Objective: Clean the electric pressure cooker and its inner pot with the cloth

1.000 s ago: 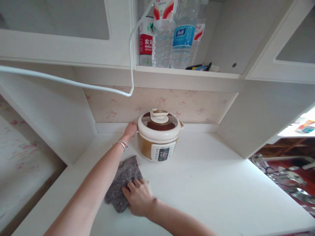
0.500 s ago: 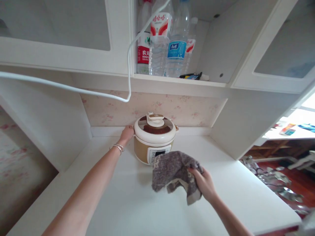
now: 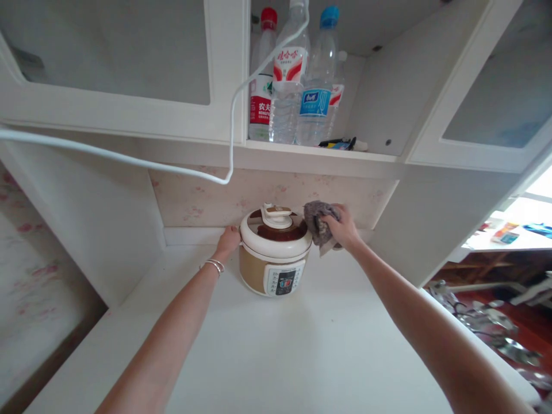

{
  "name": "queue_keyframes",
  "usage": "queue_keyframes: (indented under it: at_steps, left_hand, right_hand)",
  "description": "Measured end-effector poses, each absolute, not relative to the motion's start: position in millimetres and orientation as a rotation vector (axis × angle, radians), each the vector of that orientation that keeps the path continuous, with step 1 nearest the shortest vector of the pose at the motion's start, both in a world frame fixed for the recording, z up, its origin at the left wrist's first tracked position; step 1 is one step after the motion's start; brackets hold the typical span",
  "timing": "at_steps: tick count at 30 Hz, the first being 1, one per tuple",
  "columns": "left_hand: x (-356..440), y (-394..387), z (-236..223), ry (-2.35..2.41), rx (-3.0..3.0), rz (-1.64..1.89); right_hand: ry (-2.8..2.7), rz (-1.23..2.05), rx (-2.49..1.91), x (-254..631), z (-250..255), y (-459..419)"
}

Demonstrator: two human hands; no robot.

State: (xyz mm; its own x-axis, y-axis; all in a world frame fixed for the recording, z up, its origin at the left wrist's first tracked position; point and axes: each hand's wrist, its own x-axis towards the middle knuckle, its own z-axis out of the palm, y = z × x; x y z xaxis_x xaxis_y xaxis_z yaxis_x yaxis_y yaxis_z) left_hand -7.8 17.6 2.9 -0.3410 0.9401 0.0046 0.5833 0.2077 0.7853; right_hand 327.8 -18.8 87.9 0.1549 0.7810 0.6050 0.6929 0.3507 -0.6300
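An electric pressure cooker, white and gold with a brown-topped lid, stands upright on the white counter against the back wall. My left hand is closed at its left side, where the side handle sits; the fingertips are partly hidden. In my right hand is a bunched grey-brown cloth, slightly blurred. The cloth is at the cooker's right rim, covering the handle on that side. The control panel on the cooker's front is in full view.
Above hangs an open white cabinet shelf with several plastic bottles and small items. A white cable dangles in front of the cabinet. Side panels flank the white counter. Shiny metal objects lie beyond it at right.
My right hand has carried the cloth up and back, from the cooker's front to its right side, uncovering the control panel. My left hand stays at the left side.
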Motion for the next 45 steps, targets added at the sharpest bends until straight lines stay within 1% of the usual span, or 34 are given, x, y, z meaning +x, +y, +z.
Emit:
queue_keyframes:
  at_steps: [3, 6, 11, 14, 17, 20, 22, 25, 27, 29, 31, 34, 36, 38, 40, 43, 45]
  left_hand:
    - [-9.0, 22.4, -2.5, 1.993, 1.434, 0.998]
    - [-10.5, 26.6, -8.2, 1.984, 1.457, 1.025]
    - [-11.5, 30.6, -14.8, 1.962, 1.478, 1.074]
    - [-10.6, 31.6, -15.9, 1.950, 1.478, 1.093]
    - [-10.4, 30.3, -13.5, 1.945, 1.499, 1.130]
    - [-12.9, 21.1, -2.5, 1.958, 1.532, 1.216]
    - [-13.8, 6.4, 13.2, 1.971, 1.557, 1.386]
    - [-4.0, -30.4, 48.2, 1.887, 1.698, 1.807]
    - [14.2, -58.3, 72.3, 1.718, 1.911, 1.907]
    - [39.1, -79.6, 89.4, 1.477, 2.166, 1.792]
    - [64.4, -88.8, 95.4, 1.388, 2.292, 1.723]
    - [91.3, -84.3, 86.6, 1.469, 2.395, 1.614]
    - [98.9, -79.0, 76.6, 1.548, 2.530, 1.418]
    - [98.3, -77.7, 69.0, 1.593, 2.684, 1.185]
    - [90.2, -79.7, 65.0, 1.611, 2.773, 1.035]
    - [67.4, -78.5, 61.5, 1.656, 2.742, 0.993]
    - [49.3, -69.6, 58.9, 1.733, 2.628, 1.026]
  right_hand:
    - [-1.859, 0.144, -1.361, 292.7, 76.5, -1.5]
    - [-1.978, 0.012, -1.405, 270.2, 61.4, -2.4]
    - [-1.997, -0.253, -1.445, 246.5, 49.8, -41.2]
    - [-1.989, -0.281, -1.509, 218.7, 52.0, -70.4]
    - [-1.948, -0.064, -1.596, 188.7, 62.6, -84.8]
    - [-1.864, 0.335, -1.598, 172.0, 78.2, -82.0]
    - [-1.768, 0.604, -1.501, 168.7, 87.6, -76.7]
    - [-1.595, 0.949, -1.230, 167.5, 98.9, -72.6]
    - [-1.465, 1.149, -1.042, 166.7, 107.5, -74.0]
    - [-1.303, 1.284, -0.879, 168.7, 118.1, -77.2]
    - [-1.113, 1.381, -0.778, 176.8, 128.7, -80.3]
    - [-0.858, 1.509, -0.758, 202.2, 135.3, -82.1]
    - [-0.793, 1.519, -0.751, 224.4, 129.2, -81.6]
    - [-0.800, 1.435, -0.755, 247.5, 114.2, -81.1]
    - [-0.830, 1.297, -0.801, 270.5, 91.6, -82.6]
    - [-0.880, 1.130, -0.980, 304.0, 43.5, -91.1]
    - [-0.906, 1.114, -1.155, 323.5, 1.6, -100.7]
